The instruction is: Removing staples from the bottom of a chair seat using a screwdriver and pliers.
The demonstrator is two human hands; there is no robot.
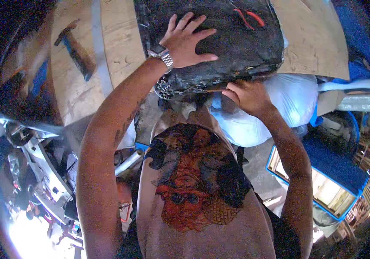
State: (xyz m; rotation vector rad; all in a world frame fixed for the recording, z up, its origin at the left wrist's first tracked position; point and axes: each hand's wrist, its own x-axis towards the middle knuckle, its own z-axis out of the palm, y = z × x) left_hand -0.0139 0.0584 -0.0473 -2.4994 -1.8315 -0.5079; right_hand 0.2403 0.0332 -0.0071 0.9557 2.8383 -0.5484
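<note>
A black panel with a worn, ragged near edge (232, 47) lies flat on the plywood table top. My left hand (187, 43), with a metal-banded watch on the wrist, rests on it palm down, fingers spread. At the panel's near edge, right of the middle, my right hand (250, 97) is closed, thumb bent against the edge; its other fingertips are partly hidden. A thin brown strip (213, 90) runs along that edge toward the right hand. Red-handled pliers (249, 19) lie on the panel's far right part. Dark bunched material (163, 88) sits at its near left corner.
On the plywood (120, 47) at left lies a hammer (76, 52), beside a pale strip (100, 47). A filled translucent plastic bag (291, 103) bulges below the table's near right edge. A blue-edged crate (332, 194) stands lower right. Cluttered metal parts (42, 168) are at lower left.
</note>
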